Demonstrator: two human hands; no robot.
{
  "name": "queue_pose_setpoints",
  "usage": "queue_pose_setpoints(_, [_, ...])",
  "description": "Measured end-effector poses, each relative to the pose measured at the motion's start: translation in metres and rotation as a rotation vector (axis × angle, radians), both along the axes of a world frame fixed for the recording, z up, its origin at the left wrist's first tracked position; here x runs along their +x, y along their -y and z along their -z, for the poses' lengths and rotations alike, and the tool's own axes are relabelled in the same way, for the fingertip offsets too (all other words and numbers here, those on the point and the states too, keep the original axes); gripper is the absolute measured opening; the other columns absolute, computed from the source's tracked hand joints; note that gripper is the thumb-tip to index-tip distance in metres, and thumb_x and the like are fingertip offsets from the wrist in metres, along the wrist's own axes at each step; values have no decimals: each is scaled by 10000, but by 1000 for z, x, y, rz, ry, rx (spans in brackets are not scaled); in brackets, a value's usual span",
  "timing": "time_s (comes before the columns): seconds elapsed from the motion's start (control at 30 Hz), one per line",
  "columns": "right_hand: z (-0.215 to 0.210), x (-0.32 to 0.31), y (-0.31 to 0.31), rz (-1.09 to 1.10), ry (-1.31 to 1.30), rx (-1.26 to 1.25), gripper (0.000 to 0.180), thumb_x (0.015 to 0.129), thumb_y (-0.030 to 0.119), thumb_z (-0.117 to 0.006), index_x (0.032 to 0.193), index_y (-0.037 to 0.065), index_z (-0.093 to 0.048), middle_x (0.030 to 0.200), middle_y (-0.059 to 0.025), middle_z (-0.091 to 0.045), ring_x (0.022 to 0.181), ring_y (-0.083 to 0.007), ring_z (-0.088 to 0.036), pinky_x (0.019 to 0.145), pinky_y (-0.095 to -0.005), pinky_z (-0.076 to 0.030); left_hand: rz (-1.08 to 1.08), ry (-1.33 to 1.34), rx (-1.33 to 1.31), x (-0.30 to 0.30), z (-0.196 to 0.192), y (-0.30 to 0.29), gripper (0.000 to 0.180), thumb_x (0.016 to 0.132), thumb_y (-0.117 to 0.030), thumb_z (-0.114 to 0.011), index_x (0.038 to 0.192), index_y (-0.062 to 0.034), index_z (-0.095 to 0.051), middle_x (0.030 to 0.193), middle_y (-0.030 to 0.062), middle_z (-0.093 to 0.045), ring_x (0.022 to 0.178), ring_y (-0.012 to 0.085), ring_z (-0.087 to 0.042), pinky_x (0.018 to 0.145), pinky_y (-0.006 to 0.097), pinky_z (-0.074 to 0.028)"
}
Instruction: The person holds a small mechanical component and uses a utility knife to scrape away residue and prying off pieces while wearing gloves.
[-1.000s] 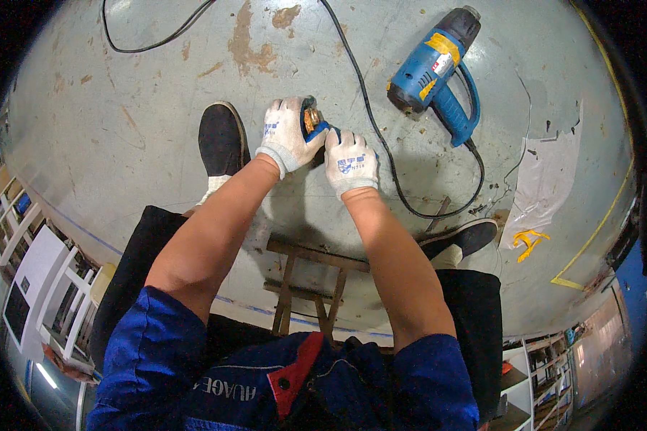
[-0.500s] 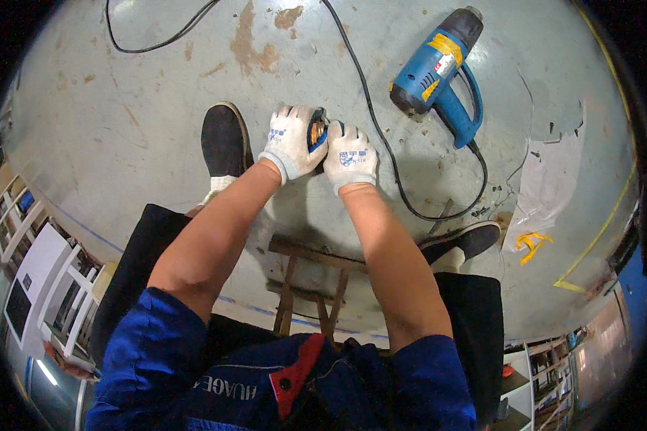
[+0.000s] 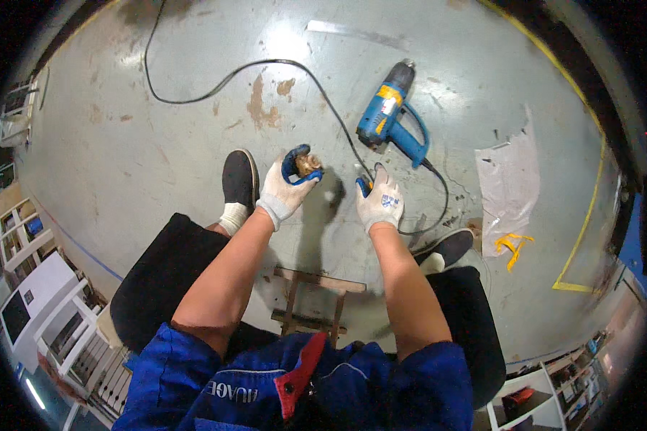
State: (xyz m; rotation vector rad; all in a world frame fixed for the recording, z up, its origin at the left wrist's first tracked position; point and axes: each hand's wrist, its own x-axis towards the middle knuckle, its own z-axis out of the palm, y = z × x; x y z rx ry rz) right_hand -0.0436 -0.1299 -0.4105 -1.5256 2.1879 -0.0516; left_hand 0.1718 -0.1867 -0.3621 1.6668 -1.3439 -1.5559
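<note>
My left hand (image 3: pixel 280 192), in a white glove with blue palm and fingertips, is closed around a brownish metal part (image 3: pixel 307 166) with a coppery sheen. The part's exact kind does not show. To the right and apart from it, my right hand (image 3: pixel 382 202) wears a matching glove, its fingers curled. A small yellowish bit shows by those fingertips, too small to name. A blue and black heat gun (image 3: pixel 388 108) with yellow tape lies on the floor just beyond my right hand.
The heat gun's black cord (image 3: pixel 295 65) loops over the grey floor and passes near my right hand. At right lie a pale plastic sheet (image 3: pixel 509 183) and a yellow strip (image 3: pixel 512 248). A low wooden stool (image 3: pixel 320 280) stands between my legs; white shelving (image 3: pixel 525 402) is at lower right.
My hands were together around the metal part; now they are apart, and only the left holds it. My right hand has moved off to the right. The view has shifted.
</note>
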Motion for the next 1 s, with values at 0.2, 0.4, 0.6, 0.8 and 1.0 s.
queue_pose_setpoints(0.2, [-165,-43,29,-39,375,-443,400,908,235,-709,1258,58,-633,1206,-216,-673,1092,-408,-656,959,-479,-523,176,-268,-210,-31,-180,21,710,808,-7,-809,1446,17,-499,1313,126,-659,1204,176,-639,1084,335,-498])
queue_pose_setpoints(0.4, [-347,-57,-21,-236,527,-851,375,860,106,-765,1201,24,-631,1051,-208,-693,947,-365,-719,835,-419,-576,283,-281,-403,-46,-306,-8,781,743,-30,-890,1436,10,-531,1354,107,-641,1238,173,-613,1113,336,-462])
queue_pose_setpoints(0.6, [-382,-35,-62,-109,735,-851,542,834,-48,-761,1331,-65,-547,1273,-206,-655,1057,-212,-698,926,-345,-566,315,-281,-745,-56,-311,-30,784,759,-147,-919,1424,-16,-525,1367,137,-643,1250,218,-636,1110,382,-475])
queue_pose_setpoints(0.8, [-391,-33,-50,-207,578,-848,566,812,-51,-793,1324,-75,-553,1251,-201,-632,1048,-246,-697,924,-345,-568,323,-281,-772,-57,-304,-24,736,749,-112,-901,1389,-22,-549,1338,167,-651,1217,288,-660,1047,388,-522])
queue_pose_setpoints(1.0, [-389,-27,-38,-241,453,-1049,553,742,16,-870,1232,-2,-616,1014,-198,-670,847,-277,-714,738,-373,-598,391,-166,-913,-55,-310,-11,731,718,-118,-874,1378,-35,-570,1306,187,-661,1210,402,-625,1053,455,-494])
